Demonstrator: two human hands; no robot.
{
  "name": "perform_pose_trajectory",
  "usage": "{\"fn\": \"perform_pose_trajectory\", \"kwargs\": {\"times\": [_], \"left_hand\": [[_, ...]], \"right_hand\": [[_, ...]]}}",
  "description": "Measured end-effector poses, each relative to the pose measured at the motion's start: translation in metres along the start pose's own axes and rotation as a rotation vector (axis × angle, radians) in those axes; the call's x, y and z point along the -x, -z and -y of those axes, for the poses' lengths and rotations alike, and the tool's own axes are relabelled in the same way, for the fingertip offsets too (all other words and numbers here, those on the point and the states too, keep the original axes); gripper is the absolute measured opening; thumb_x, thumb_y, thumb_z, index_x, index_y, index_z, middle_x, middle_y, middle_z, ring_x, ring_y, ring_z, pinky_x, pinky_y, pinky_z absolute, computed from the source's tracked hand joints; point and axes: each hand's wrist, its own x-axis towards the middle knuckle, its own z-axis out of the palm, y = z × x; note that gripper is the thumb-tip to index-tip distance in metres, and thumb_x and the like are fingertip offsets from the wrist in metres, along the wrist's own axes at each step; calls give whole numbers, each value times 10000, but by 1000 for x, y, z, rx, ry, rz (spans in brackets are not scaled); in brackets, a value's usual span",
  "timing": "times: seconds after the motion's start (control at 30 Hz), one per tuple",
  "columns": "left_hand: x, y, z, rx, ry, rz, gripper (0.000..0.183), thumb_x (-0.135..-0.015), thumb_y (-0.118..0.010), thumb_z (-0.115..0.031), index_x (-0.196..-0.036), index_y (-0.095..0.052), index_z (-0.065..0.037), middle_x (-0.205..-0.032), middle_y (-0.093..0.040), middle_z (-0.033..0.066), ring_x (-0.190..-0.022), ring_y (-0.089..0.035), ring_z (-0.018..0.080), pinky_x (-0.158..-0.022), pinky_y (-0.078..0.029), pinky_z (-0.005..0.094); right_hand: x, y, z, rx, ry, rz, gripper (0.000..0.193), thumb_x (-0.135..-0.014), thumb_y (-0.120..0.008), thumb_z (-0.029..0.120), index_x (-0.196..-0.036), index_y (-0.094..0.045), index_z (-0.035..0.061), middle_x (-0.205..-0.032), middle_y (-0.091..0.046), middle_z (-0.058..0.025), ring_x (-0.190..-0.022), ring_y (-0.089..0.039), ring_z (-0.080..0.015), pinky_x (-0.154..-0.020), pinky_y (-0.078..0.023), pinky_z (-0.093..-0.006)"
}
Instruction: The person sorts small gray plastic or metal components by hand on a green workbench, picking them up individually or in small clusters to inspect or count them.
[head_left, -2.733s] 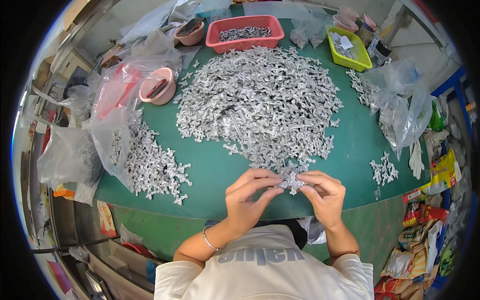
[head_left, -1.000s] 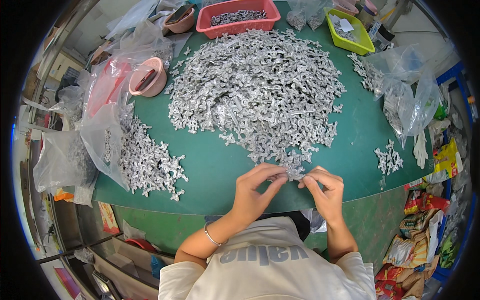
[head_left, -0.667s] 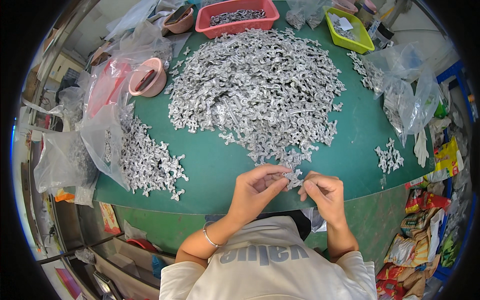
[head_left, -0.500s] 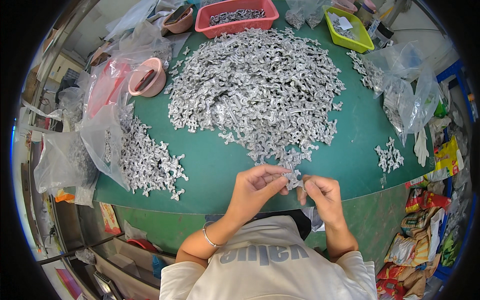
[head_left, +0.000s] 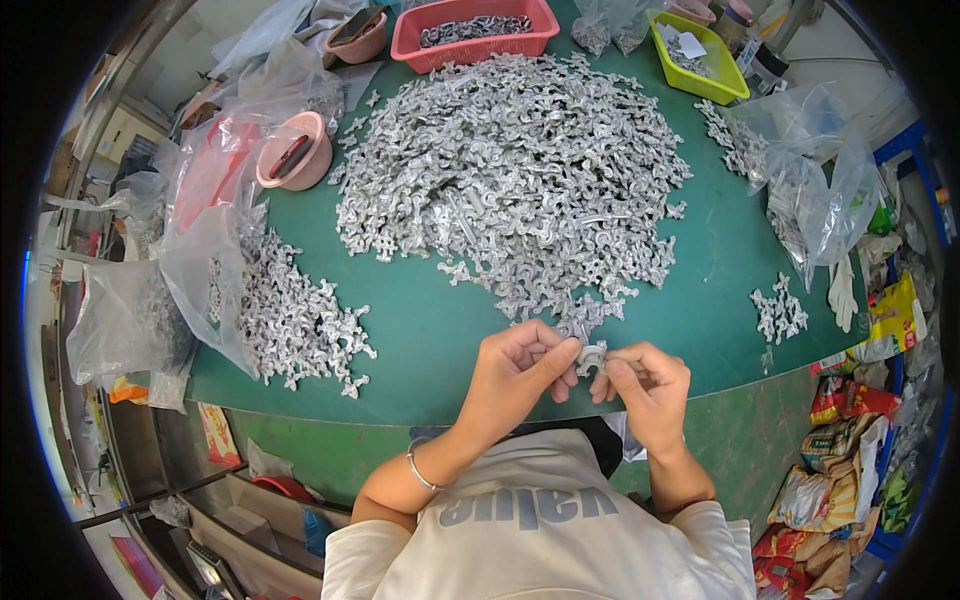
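A small silvery metal casting [head_left: 592,356] with a curved, arched middle is held up over the table's near edge. My left hand [head_left: 522,372] pinches one end of it between thumb and fingers. At its other end, the closed thumb and fingertips of my right hand [head_left: 648,388] grip it too. Just beyond my hands lies the near tip of a big heap of like castings [head_left: 510,170], which fills the middle of the green table [head_left: 420,370].
Smaller casting piles lie at left [head_left: 300,325] and right [head_left: 780,310]. Clear plastic bags [head_left: 205,290] stand at the left edge, and another bag [head_left: 825,190] at right. A pink bowl [head_left: 318,160], a red basket [head_left: 475,48] and a yellow-green basket [head_left: 735,85] surround the heap.
The casting has turned between my fingers, so its arched side now shows. My right hand has shifted slightly up; my left hand stays close to where it was.
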Motion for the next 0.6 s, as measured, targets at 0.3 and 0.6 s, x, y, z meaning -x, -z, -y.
{"fn": "perform_pose_trajectory", "kwargs": {"times": [0.3,0.6], "left_hand": [[-4,0,2,61,51,50,154,-862,-523,-129,-784,-523,4,-650,-576,74,-505,-508,104,-469,-404,209],[4,54,5,-429,-160,-270,136,-850,-536,-121,-788,-549,-1,-655,-574,39,-544,-507,70,-494,-415,189]], "right_hand": [[-1,5,-6,-265,-120,84,116,-863,-494,73,-803,-529,-20,-646,-599,-95,-511,-561,-124,-443,-411,-202],[-16,25,-34,314,37,-135,165,-807,-559,63,-947,-562,-25,-680,-610,-82,-570,-553,-96,-464,-406,-213]]}}
